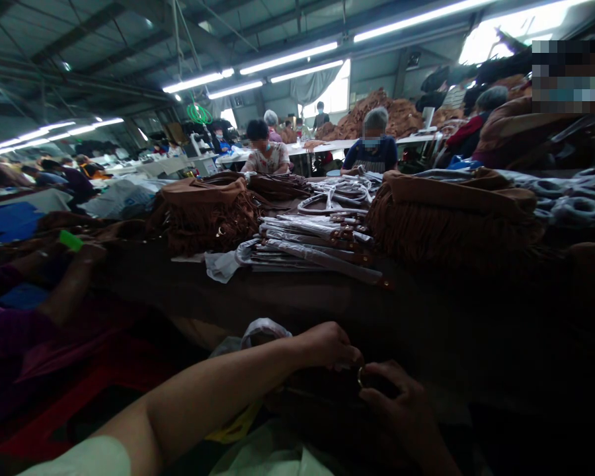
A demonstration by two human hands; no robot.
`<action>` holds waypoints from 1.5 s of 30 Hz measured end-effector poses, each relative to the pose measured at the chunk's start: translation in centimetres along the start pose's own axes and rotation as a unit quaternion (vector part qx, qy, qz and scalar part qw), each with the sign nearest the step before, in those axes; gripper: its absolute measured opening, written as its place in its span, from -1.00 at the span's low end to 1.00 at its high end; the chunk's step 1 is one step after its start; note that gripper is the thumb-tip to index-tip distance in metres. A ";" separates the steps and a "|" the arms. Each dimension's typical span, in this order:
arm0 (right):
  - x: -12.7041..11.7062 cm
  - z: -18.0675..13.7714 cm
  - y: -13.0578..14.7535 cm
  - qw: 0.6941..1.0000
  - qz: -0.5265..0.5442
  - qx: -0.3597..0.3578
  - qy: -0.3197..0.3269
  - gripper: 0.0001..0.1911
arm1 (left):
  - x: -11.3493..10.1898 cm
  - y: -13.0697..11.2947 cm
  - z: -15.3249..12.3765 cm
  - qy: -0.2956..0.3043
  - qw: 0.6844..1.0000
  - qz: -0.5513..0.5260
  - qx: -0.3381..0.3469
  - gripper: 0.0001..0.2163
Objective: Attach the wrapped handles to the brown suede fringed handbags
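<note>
Low in front of me, over a dark lap area, my two hands meet at a small gold-coloured metal ring (360, 377). Thumb and fingers of my right hand (401, 396) pinch the ring from the right. My left hand (330, 347) is closed, knuckles up, with its fingertips close to the ring's upper left side. What those fingertips grip is too dark to make out. Behind my left forearm shows a pale wrapped loop (265, 328). On the table beyond lies a pile of wrapped straps (310, 244) with brown ends and metal studs.
Brown fringed pieces are stacked left (211, 211) and right (451, 211) on the dark table (287, 294). Wrapped coils (578, 208) lie far right. At left, a co-worker's hand (86, 258) is near a green object (71, 240). Two people sit opposite.
</note>
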State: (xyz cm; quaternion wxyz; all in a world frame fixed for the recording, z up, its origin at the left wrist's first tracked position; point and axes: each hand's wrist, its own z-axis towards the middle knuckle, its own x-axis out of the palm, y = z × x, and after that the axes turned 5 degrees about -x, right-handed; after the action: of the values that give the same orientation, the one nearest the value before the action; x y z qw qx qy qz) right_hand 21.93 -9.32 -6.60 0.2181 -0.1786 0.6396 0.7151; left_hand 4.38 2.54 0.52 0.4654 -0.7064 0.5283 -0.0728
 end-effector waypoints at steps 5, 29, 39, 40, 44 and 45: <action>-0.1 -0.2 0.2 1.000 0.009 -0.016 0.010 -0.75 | -0.5 -0.6 -0.4 0.016 0.999 0.038 -0.007 -0.67; 0.2 1.5 1.5 0.993 -0.064 -0.090 0.049 -0.86 | -0.4 3.3 1.3 0.055 0.989 -0.134 -0.040 -0.47; 0.6 1.6 1.1 0.998 -0.007 -0.038 0.050 -0.80 | -0.4 3.9 2.0 0.042 0.986 -0.142 -0.080 -0.51; 0.6 1.6 1.2 0.998 -0.004 -0.034 0.049 -0.80 | -0.3 3.9 2.0 0.042 0.985 -0.145 -0.085 -0.52; 0.6 1.5 1.6 0.999 0.003 -0.009 0.044 -0.77 | 0.0 3.6 1.7 0.040 0.981 -0.162 -0.095 -0.55; 0.7 1.5 1.6 0.999 0.005 -0.002 0.039 -0.74 | 0.1 3.6 1.6 0.040 0.980 -0.169 -0.097 -0.55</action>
State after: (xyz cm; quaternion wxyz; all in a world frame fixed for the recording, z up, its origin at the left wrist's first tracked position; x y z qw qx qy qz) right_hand 20.53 -7.92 -5.47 0.1890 -0.2033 0.6470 0.7102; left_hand 2.93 3.34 -3.11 0.3540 -0.8240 0.4240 -0.1264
